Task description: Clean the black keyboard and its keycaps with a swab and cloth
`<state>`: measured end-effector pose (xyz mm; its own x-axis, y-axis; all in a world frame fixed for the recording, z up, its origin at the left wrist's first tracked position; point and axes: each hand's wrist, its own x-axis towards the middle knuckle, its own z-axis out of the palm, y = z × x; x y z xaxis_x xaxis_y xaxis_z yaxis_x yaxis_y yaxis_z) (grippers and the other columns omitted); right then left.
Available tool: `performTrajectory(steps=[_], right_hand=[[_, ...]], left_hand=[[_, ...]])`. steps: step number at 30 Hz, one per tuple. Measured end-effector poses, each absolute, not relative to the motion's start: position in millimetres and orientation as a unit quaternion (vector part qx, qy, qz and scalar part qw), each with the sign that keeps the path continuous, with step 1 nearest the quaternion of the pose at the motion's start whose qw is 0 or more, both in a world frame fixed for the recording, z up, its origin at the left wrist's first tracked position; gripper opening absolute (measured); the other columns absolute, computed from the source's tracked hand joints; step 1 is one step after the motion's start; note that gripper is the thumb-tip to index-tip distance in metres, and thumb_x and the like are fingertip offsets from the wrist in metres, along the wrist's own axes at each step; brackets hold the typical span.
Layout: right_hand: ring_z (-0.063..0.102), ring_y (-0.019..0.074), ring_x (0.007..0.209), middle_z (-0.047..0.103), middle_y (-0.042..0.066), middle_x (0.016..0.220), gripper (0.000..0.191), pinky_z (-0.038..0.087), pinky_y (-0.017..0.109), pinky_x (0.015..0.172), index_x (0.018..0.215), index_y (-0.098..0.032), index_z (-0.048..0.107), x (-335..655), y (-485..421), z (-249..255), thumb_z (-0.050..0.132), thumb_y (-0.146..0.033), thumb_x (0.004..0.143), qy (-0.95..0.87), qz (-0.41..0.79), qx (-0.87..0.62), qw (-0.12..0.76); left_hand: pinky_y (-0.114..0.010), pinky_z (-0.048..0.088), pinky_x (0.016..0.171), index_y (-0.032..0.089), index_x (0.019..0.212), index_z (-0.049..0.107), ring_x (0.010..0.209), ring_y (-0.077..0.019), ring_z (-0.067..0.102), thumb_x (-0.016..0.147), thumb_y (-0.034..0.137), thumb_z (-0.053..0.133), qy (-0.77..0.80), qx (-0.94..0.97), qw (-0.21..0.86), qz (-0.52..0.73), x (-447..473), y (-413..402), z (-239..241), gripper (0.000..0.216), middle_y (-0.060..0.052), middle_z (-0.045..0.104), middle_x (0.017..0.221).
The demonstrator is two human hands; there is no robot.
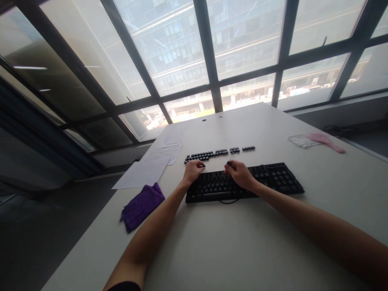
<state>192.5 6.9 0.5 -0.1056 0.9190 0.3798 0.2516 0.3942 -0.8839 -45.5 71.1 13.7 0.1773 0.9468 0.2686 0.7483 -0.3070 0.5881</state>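
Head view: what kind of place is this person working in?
Probably an office: a long white table beside tall windows facing another building, with a black keyboard and loose papers on it.

Left grip [193, 169], right grip [240, 173] and forearms [157, 230] bare; dark left sleeve edge [124, 286].

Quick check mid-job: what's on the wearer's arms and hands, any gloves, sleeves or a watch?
The left hand and right hand are bare: no gloves, and no rings show at this size. Both forearms are uncovered, with no watch or band in view. Only a dark sleeve edge shows high on the left arm, at the picture's bottom edge.
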Motion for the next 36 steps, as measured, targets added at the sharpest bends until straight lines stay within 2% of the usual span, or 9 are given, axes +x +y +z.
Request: performTrajectory(steps=[6, 12, 19, 28, 36], right_hand=[[0.055, 0.0156, 0.059, 0.064, 0.002, 0.063, 0.031, 0.040, 0.027, 0.059, 0.070, -0.017, 0.062, 192, 8, -1, 0.054, -0.039, 0.090, -0.669, 0.330, -0.442, 0.498], [0.054, 0.0154, 0.058, 0.062, 0.001, 0.062, 0.030, 0.038, 0.027, 0.058, 0.069, -0.017, 0.063, 190, 8, -2, 0.054, -0.037, 0.090, -0.674, 0.321, -0.446, 0.494], [0.055, 0.0160, 0.060, 0.065, 0.002, 0.064, 0.029, 0.039, 0.027, 0.060, 0.070, -0.017, 0.062, 190, 8, -3, 0.054, -0.036, 0.090, -0.677, 0.318, -0.440, 0.496], [0.055, 0.0163, 0.060, 0.064, 0.002, 0.063, 0.029, 0.039, 0.027, 0.059, 0.070, -0.018, 0.063, 189, 10, -6, 0.054, -0.036, 0.090, -0.681, 0.311, -0.445, 0.492], [0.057, 0.0169, 0.061, 0.065, 0.002, 0.064, 0.029, 0.040, 0.027, 0.060, 0.069, -0.018, 0.063, 190, 10, -5, 0.054, -0.036, 0.090, -0.683, 0.308, -0.447, 0.489]], left_hand=[[-0.028, 0.054, 0.077, 0.016, 0.081, 0.078, 0.073, -0.0168, 0.070, 0.071, 0.013, 0.072, 0.568, 0.767, 0.160, 0.252, -47, 82, 10, 0.013, -0.003, 0.076, 0.076], [-0.029, 0.052, 0.083, 0.019, 0.083, 0.079, 0.077, -0.0169, 0.068, 0.074, 0.013, 0.071, 0.543, 0.803, 0.107, 0.222, -30, 99, 8, 0.013, -0.003, 0.075, 0.081], [-0.039, 0.047, 0.095, 0.021, 0.080, 0.078, 0.099, -0.0252, 0.058, 0.075, 0.016, 0.073, 0.532, 0.817, 0.004, 0.225, -12, 117, 11, 0.009, -0.008, 0.065, 0.099], [-0.039, 0.047, 0.093, 0.022, 0.087, 0.076, 0.100, -0.0261, 0.052, 0.077, 0.018, 0.073, 0.527, 0.814, -0.049, 0.239, -17, 124, 1, 0.011, -0.008, 0.062, 0.101], [-0.038, 0.048, 0.091, 0.022, 0.090, 0.076, 0.102, -0.0267, 0.053, 0.078, 0.017, 0.071, 0.535, 0.809, -0.046, 0.240, -17, 126, -3, 0.014, -0.009, 0.063, 0.101]])
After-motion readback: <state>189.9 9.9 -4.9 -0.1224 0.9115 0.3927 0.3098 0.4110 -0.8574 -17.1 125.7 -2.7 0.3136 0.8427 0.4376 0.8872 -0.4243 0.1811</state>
